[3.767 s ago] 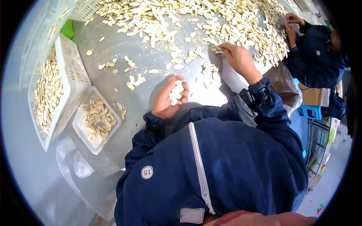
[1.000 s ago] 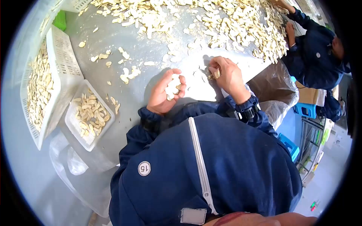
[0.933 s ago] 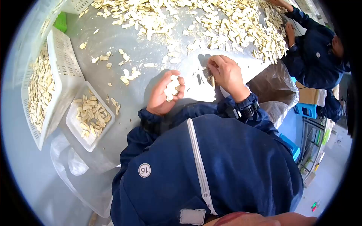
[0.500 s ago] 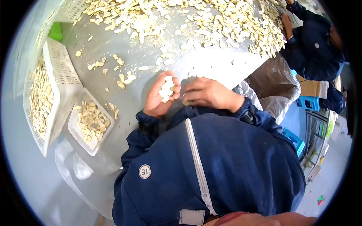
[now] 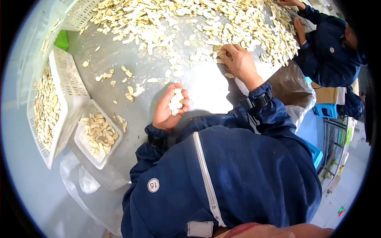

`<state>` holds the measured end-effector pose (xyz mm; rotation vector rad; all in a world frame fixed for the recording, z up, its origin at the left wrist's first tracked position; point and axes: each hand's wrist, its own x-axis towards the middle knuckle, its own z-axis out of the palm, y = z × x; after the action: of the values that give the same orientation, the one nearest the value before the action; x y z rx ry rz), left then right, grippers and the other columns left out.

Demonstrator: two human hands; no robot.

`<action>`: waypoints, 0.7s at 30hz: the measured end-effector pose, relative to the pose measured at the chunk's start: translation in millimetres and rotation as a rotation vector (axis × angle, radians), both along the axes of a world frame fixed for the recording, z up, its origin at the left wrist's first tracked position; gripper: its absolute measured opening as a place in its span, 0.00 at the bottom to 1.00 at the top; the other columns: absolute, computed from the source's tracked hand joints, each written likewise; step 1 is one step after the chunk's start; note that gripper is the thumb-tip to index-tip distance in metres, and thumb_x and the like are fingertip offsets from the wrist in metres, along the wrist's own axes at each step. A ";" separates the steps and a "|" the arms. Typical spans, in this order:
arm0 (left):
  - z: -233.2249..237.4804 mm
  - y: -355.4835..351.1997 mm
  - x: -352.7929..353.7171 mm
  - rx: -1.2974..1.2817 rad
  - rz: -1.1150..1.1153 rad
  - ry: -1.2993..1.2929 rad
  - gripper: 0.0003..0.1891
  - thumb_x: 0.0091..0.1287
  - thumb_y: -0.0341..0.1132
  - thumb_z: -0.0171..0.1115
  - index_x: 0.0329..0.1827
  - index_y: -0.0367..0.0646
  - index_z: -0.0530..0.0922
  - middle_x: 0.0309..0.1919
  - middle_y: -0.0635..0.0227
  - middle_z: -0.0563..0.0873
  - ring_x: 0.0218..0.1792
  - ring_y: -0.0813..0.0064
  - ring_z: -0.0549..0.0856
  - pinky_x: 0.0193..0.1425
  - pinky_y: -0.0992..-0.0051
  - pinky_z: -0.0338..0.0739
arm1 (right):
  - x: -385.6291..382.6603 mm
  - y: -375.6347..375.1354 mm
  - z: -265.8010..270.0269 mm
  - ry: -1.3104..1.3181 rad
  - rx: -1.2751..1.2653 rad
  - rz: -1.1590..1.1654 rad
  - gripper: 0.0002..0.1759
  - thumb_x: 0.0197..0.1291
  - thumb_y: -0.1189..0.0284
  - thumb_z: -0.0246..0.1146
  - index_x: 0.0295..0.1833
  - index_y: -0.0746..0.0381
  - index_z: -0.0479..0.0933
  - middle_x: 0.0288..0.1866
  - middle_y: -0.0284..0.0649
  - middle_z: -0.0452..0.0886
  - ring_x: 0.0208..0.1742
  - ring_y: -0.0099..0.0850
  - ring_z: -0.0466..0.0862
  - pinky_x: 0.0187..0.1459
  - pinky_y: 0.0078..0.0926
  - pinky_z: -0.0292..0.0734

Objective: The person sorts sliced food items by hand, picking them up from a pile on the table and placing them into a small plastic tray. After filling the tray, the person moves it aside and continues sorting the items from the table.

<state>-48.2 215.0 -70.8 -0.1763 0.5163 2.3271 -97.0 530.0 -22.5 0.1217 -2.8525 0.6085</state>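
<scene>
Head view, left to right: slotted white basket (image 5: 67,85) of pale slices at nine o'clock, small tray (image 5: 99,135) just beside it at eight; left hand (image 5: 168,109) at centre, fingers (image 5: 185,104) curled around a stack of slices (image 5: 175,102); right hand (image 5: 238,61) at one o'clock, fingers bent onto the pile (image 5: 190,20) spread over the surface (image 5: 206,91), grip impossible to tell; co-worker's sleeve (image 5: 317,23) at two o'clock

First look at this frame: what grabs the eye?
A huge heap of pale yellowish slices covers the far half of the grey table, where the right hand reaches its edge. The left hand cups a stack of slices; a white perforated plastic basket holds more at left.
</scene>
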 end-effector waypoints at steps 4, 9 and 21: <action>0.0 -0.2 -0.6 0.021 0.005 -0.013 0.16 0.87 0.45 0.49 0.66 0.46 0.76 0.49 0.60 0.85 0.44 0.70 0.85 0.44 0.72 0.81 | -0.7 -1.4 -1.0 0.029 0.019 -0.033 0.12 0.66 0.71 0.67 0.53 0.60 0.85 0.44 0.48 0.89 0.43 0.51 0.88 0.47 0.43 0.85; 0.4 1.9 -0.4 0.017 0.006 0.000 0.17 0.87 0.45 0.50 0.66 0.45 0.76 0.48 0.60 0.85 0.43 0.70 0.85 0.43 0.72 0.80 | -4.2 -4.3 -12.3 0.128 0.194 -0.032 0.09 0.66 0.73 0.64 0.50 0.59 0.85 0.41 0.47 0.89 0.42 0.50 0.89 0.46 0.43 0.85; -28.3 -2.8 7.7 -0.179 0.016 0.148 0.17 0.86 0.44 0.53 0.66 0.44 0.76 0.50 0.61 0.86 0.43 0.68 0.85 0.46 0.69 0.80 | -10.9 -150.2 64.4 -0.422 -0.767 0.504 0.21 0.70 0.76 0.65 0.68 0.59 0.82 0.61 0.46 0.88 0.52 0.37 0.91 0.56 0.33 0.87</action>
<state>-40.5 212.2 -99.1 -0.0925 0.8001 2.3198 -107.8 379.8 41.8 0.6468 -2.7051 1.9732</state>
